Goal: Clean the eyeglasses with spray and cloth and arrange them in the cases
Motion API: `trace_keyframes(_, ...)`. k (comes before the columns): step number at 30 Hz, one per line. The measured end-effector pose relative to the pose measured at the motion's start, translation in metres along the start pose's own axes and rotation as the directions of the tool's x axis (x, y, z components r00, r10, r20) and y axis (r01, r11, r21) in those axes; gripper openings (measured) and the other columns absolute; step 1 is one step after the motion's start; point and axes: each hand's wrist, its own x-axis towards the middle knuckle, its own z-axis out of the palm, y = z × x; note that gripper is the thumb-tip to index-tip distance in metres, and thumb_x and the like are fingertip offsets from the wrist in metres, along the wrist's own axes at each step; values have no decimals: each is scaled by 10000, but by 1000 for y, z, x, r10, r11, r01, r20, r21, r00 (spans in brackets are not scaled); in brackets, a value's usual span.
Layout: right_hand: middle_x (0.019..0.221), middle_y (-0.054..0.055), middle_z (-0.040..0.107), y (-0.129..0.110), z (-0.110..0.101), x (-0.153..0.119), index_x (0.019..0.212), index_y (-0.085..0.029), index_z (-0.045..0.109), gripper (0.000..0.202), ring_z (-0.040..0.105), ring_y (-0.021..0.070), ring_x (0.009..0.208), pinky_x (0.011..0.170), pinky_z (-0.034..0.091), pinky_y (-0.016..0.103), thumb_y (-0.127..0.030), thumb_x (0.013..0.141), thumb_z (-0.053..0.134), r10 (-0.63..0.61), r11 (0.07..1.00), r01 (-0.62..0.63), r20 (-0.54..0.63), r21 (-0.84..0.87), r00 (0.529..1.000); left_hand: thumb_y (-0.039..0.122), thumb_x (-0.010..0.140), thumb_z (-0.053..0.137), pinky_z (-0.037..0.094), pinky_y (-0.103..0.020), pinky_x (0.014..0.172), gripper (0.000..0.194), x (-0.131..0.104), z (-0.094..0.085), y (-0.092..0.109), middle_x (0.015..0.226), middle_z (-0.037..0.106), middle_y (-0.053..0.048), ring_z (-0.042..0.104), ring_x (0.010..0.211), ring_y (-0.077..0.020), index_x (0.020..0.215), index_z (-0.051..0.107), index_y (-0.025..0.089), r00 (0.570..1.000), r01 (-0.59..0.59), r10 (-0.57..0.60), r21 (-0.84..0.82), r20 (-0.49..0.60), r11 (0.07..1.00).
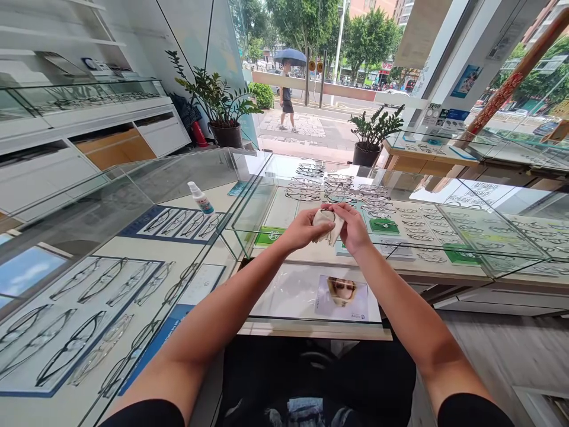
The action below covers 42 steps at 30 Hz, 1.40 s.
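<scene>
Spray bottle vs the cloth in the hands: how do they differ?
Spray bottle stands free on the glass counter; cloth is held between left hand and right hand. Bottle is rigid, upright; cloth is soft, bunched. Bottle has a coloured label; cloth looks plain beige. Shared: both mostly pale.

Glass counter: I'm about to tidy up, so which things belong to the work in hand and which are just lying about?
In use:
left hand
right hand
pale cloth
seemingly, glasses

Lying about, it seems:
spray bottle
photo card
green cases
displayed frames
</scene>
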Motion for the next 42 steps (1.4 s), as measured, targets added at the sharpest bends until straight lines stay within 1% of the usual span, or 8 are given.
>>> trace_keyframes(5,1107,36,895,3,4,-4,803,-266,777,416,768,221,872,658,584,322,-562,663,1033,-19,1000,19,2,-22,1000,706,776,913,365,-255,581,605,2,4,-7,706,586,20,484,624,-111,891,666,166,995,-29,27,-24,-92,999)
trace_keyframes(9,1121,23,896,4,5,-5,792,-268,776,388,714,165,749,583,543,287,-557,693,1016,-13,1000,13,9,-20,1000,821,806,845,288,-262,548,676,3,3,-9,634,521,30,409,575,-103,792,622,183,987,-36,35,-5,-159,999)
trace_keyframes(17,1063,43,886,4,-6,4,821,-272,775,424,788,261,981,859,652,401,-573,664,1030,-35,999,34,-35,-38,999,858,830,821,409,-273,643,706,6,-3,-8,716,617,-11,505,668,-138,808,675,168,1000,-4,4,-30,-18,1000)
trace_keyframes(25,1142,27,851,-3,-21,12,838,-293,787,352,726,232,1098,900,587,351,-556,722,990,-146,987,132,-172,-90,974,783,886,833,484,-277,684,622,16,-15,-22,693,669,-22,629,717,-166,795,698,183,975,-35,1,-148,-222,988)
trace_keyframes(29,1233,45,813,-7,-20,10,805,-287,803,282,692,247,1223,1014,560,364,-539,810,929,-209,943,190,-42,-274,977,811,824,869,562,-291,801,641,20,-25,-21,755,729,-29,728,851,-191,873,737,185,969,-46,-15,-240,-248,970)
trace_keyframes(32,1253,62,765,-4,-17,8,793,-275,817,277,678,258,1232,1012,555,370,-534,835,904,-241,890,248,65,-383,968,856,789,865,595,-332,882,679,21,-28,-17,822,775,-48,772,970,-235,917,773,196,977,-58,0,-267,-214,962)
trace_keyframes(37,1266,53,715,4,-19,9,789,-262,804,283,689,232,1132,978,543,371,-524,857,888,-234,854,260,114,-451,966,898,776,845,607,-372,951,741,18,-30,-12,917,823,-90,788,1072,-287,964,817,182,990,-45,9,-257,-139,965)
trace_keyframes(42,1285,73,694,8,-24,13,787,-248,780,420,666,260,1159,977,553,393,-646,833,903,-190,829,252,172,-499,967,895,816,823,601,-382,997,775,18,-31,-12,953,842,-110,789,1103,-304,1010,844,145,994,-62,38,-229,-106,971)
